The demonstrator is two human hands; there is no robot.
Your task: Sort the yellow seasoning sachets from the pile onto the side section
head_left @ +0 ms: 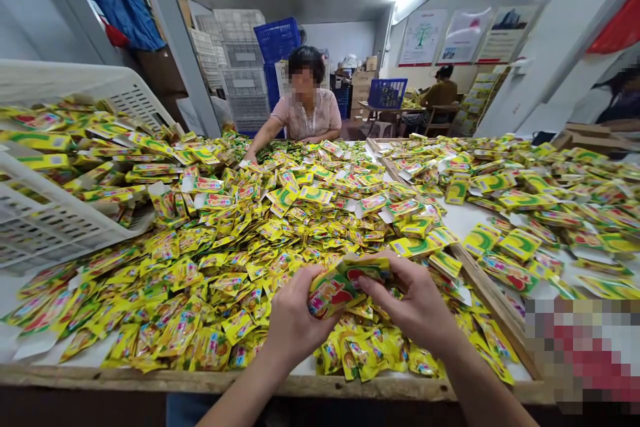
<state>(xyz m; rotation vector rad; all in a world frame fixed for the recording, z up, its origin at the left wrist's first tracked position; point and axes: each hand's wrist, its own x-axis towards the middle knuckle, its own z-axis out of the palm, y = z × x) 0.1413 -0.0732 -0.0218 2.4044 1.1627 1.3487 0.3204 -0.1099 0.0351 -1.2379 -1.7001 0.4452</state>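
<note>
Bare forearms [250,383] pass over the wooden front edge [125,379] of the table. At their ends, the left hand [295,310] is closed around a yellow-and-green carton [327,292], and the right hand [420,300] pinches the carton's other end, thumb on the near side; whether a separate packet is caught there too, I cannot tell. Both hands are raised just over the heap, with a little white tabletop [305,365] showing below the left wrist. Yellow packets [167,330] crowd the surface nearly to the front edge, leaving the free space mostly above them. Just beside the right forearm, a wooden divider [493,307] runs away from the camera; past it lie more cartons [523,243]. Leftward, a tipped white crate [60,220] limits sideways room. Across the table, a co-worker [313,113] reaches an arm into the pile's far side
</note>
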